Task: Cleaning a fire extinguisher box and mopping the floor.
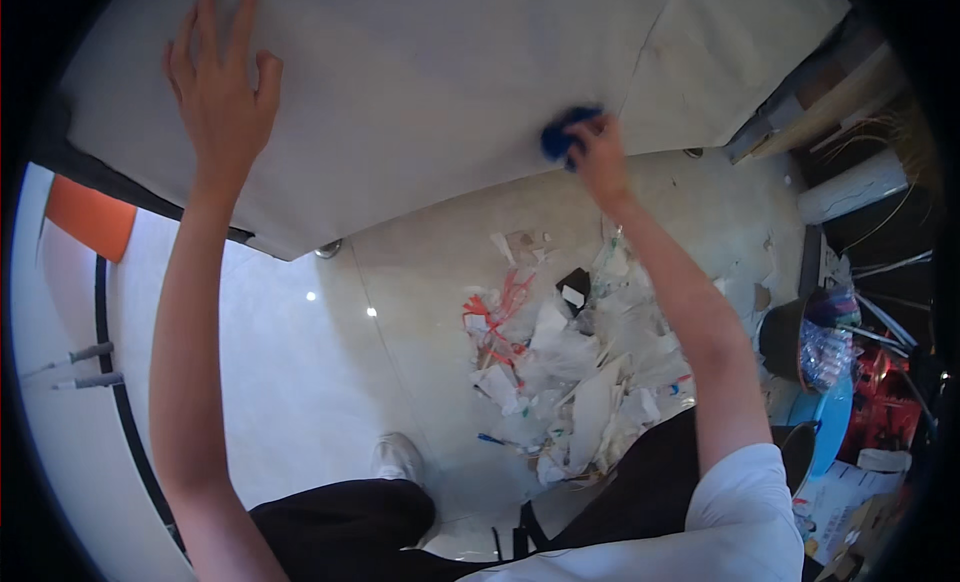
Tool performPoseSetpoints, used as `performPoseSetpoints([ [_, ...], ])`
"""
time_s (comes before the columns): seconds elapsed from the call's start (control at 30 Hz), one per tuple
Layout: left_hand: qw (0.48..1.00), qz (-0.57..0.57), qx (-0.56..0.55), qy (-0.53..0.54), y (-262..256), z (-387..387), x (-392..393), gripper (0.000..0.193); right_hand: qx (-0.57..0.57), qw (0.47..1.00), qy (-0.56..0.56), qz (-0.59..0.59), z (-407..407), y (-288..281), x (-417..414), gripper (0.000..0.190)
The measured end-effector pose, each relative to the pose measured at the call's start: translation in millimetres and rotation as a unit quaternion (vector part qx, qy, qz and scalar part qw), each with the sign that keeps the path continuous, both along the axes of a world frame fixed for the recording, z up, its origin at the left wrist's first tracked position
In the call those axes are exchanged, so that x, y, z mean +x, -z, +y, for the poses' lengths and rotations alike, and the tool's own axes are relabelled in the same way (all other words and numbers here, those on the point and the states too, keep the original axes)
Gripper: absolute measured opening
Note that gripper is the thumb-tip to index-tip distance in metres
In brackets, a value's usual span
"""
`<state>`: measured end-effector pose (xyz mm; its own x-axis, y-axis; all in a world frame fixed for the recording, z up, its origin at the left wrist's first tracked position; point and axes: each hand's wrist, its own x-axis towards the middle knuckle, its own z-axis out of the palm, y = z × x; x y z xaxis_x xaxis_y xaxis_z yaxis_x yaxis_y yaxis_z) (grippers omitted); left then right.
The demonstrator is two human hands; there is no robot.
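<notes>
A broad pale grey surface (420, 94), possibly cloth-covered furniture, fills the upper part of the head view. My left hand (227, 101) lies flat on its left side with the fingers spread and nothing held. Farther right, near the surface's front edge, my right hand (596, 158) grips a dark blue cloth or pad (559, 137) against the pale material. The blue thing is blurred, so its exact kind is unclear. A thin line or seam runs up the surface just beyond it.
Plastic and paper scraps (577, 349) with red ties litter the tiled floor below my right arm. A bucket holding plastic wrap (823, 349) and a light blue basin (832, 424) stand at right. Two grey-handled tools (90, 352) are at left, below an orange panel (94, 216).
</notes>
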<state>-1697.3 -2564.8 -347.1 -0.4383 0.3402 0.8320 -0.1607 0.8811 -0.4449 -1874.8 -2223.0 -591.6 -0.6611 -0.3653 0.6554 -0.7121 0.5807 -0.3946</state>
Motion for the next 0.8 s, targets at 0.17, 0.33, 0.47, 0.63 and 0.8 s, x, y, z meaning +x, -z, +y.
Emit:
performPoseSetpoints([
  [0.17, 0.999, -0.013, 0.021, 0.026, 3.8, 19.7, 0.1, 0.055, -0.217, 0.923, 0.118, 0.296, 22.4, -253.6, -17.5, 0.024],
  [0.33, 0.996, -0.069, 0.050, 0.005, -14.2, 34.1, 21.7, 0.059, -0.228, 0.881, 0.134, 0.393, -41.4, -304.1, -12.8, 0.029],
  [0.47, 0.985, -0.097, 0.130, -0.066, -4.3, 45.5, 58.6, 0.060, 0.058, 0.965, -0.051, 0.249, -74.7, -103.8, -7.4, 0.030],
  [0.63, 0.977, -0.154, 0.073, -0.128, 15.5, 57.5, 71.2, 0.060, 0.179, 0.981, -0.020, -0.065, 7.8, 48.0, 22.6, 0.028],
  [0.8, 0.979, -0.122, 0.119, -0.111, 10.0, 70.1, 76.8, 0.052, -0.071, 0.997, -0.003, -0.026, 35.0, -72.5, 3.7, 0.030],
])
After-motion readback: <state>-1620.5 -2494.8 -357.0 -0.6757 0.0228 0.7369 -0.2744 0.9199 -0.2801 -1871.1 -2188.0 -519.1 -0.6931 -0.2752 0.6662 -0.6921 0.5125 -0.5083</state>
